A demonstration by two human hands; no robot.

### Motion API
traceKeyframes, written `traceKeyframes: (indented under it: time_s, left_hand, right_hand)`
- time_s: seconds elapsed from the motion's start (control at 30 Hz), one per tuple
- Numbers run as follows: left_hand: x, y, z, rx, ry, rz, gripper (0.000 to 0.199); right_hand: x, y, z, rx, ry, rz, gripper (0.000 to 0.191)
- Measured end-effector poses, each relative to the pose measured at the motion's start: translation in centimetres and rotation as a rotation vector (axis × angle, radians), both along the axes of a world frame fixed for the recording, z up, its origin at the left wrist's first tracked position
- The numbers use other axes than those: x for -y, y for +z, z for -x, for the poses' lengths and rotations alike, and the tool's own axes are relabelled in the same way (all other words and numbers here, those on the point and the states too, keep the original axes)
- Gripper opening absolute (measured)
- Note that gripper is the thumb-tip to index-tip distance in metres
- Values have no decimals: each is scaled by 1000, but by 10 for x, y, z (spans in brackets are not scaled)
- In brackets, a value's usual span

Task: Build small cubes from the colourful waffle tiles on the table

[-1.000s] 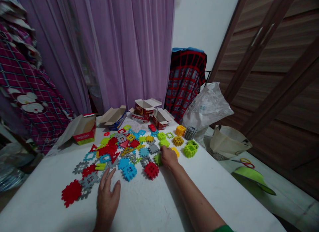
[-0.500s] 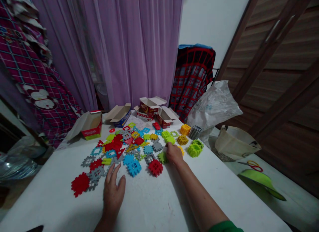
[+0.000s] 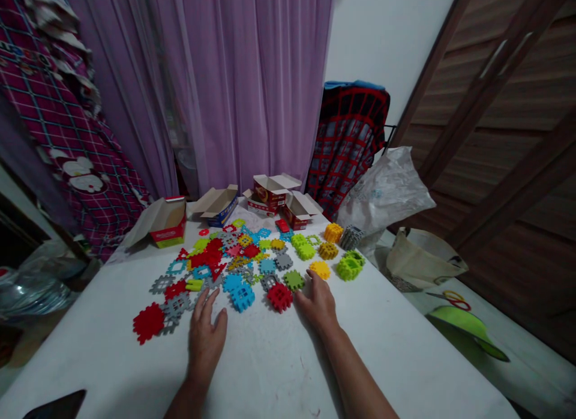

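Note:
My left hand (image 3: 206,335) lies on the white table (image 3: 265,371) with its fingers spread and nothing in it. Just beyond its fingertips are a small lime-green piece (image 3: 194,285) and grey interlocking plastic pieces (image 3: 179,305). My right hand (image 3: 318,304) is open, thumb apart from the fingers. Nearest to it are a dark green square piece (image 3: 294,280), a stack of red pieces (image 3: 279,298) and a yellow piece (image 3: 320,269). A blue stack (image 3: 242,297) sits between the hands. Bright green pieces (image 3: 303,247) lie farther back.
Stacks in orange (image 3: 333,232), grey (image 3: 352,237) and lime green (image 3: 350,265) stand on the right. Several open boxes, one red (image 3: 167,227) and one blue (image 3: 224,214), line the back. A dark flat object (image 3: 58,406) lies at the lower left.
My right hand has drawn back toward me from the bright green pieces, and its fingers have opened. The yellow piece is now uncovered. My left hand is nearly still; the view has shifted slightly.

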State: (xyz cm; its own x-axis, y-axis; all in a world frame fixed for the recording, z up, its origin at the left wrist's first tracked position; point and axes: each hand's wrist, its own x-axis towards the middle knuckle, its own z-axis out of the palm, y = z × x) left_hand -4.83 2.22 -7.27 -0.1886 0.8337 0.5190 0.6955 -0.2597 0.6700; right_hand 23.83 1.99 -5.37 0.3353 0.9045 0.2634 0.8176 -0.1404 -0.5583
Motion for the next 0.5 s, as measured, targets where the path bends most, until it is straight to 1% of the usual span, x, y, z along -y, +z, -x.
traceKeyframes:
  time_s: [0.13, 0.37, 0.5]
  left_hand:
    - [-2, -2, 1, 11, 2, -15, 38]
    - [-2, -4, 2, 19, 2, -12, 39]
    - [-2, -3, 1, 16, 11, -19, 39]
  right_hand:
    - [-7, 0, 3, 64, 33, 58, 66]
    - [-11, 11, 11, 144, 3, 83, 66]
    - [-9, 14, 11, 162, -16, 101, 64]
